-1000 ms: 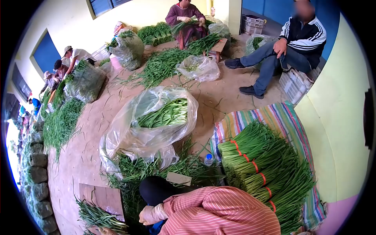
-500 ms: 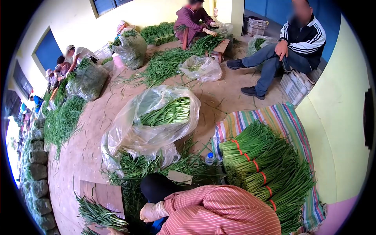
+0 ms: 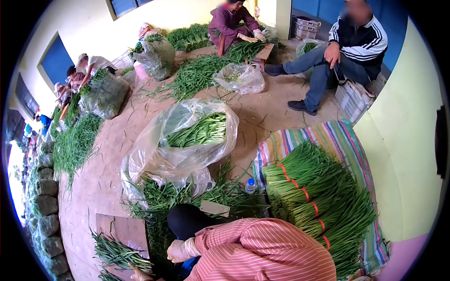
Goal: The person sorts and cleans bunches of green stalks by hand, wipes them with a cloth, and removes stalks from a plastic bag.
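Head view: the right hand (image 3: 182, 250) has its fingers curled, any hold hidden. The left hand (image 3: 139, 274) is partly cut off, grip unclear; green stalks (image 3: 117, 252) lie just beside its fingers, a board (image 3: 126, 228) beyond.

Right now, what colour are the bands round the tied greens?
The bands are orange-red; head view shows it best.

The open bag (image 3: 154, 157) is thin, clear plastic, glossy and crinkled. The striped sheet (image 3: 276, 143) looks woven, matt and creased; the pinstriped shirt (image 3: 281, 243) is soft, matt cloth. The flat board (image 3: 110, 224) looks like wood, and the green stalks (image 3: 117, 250) upon it have a slight gloss.
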Demonstrator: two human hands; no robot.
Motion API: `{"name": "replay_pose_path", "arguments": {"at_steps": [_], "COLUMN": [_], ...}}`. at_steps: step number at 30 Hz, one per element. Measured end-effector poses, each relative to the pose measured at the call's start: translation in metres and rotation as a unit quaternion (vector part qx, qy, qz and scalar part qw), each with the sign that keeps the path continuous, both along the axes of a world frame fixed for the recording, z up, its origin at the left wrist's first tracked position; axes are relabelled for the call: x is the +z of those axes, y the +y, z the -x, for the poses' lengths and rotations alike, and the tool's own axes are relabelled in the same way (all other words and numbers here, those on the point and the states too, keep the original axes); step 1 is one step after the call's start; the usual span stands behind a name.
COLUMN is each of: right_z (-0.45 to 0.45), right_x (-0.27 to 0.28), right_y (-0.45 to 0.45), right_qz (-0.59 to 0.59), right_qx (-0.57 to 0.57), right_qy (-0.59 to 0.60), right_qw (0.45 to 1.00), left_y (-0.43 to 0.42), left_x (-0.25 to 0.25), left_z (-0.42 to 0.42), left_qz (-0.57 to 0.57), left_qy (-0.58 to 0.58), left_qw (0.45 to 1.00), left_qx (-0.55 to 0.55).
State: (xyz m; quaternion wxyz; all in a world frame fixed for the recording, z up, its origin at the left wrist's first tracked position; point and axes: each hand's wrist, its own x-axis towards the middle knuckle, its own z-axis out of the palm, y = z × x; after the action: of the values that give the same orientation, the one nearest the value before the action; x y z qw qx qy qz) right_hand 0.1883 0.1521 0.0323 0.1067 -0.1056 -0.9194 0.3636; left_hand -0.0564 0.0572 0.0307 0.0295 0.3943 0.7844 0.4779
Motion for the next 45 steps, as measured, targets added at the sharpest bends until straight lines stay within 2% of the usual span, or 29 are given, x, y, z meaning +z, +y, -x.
{"name": "replay_pose_path", "arguments": {"at_steps": [18,28,35,37,41,45], "right_z": [-0.001,0.001,-0.002,0.001,0.001,0.000], "right_x": [0.004,0.000,0.005,-0.002,0.003,0.008], "right_y": [0.000,-0.001,0.000,0.000,0.003,0.005], "right_qz": [0.009,0.012,0.045,0.011,0.015,0.074], "right_qx": [-0.004,-0.008,-0.008,-0.013,-0.019,-0.061], "right_qy": [-0.048,-0.036,-0.053,-0.027,-0.031,0.038], "right_qw": [0.999,0.999,0.998,0.999,0.999,0.995], "left_y": [0.022,0.061,0.047,0.034,-0.003,-0.024], "left_x": [0.006,0.039,0.043,0.039,0.021,-0.005], "left_z": [-0.005,-0.007,-0.011,-0.014,-0.012,0.000], "left_qz": [-0.004,-0.025,-0.017,-0.005,0.057,0.177], "left_qy": [-0.040,-0.063,-0.111,-0.154,-0.292,-0.465], "left_qw": [0.999,0.998,0.993,0.988,0.955,0.868], "left_qx": [-0.006,-0.017,-0.022,-0.020,-0.008,-0.014]}}
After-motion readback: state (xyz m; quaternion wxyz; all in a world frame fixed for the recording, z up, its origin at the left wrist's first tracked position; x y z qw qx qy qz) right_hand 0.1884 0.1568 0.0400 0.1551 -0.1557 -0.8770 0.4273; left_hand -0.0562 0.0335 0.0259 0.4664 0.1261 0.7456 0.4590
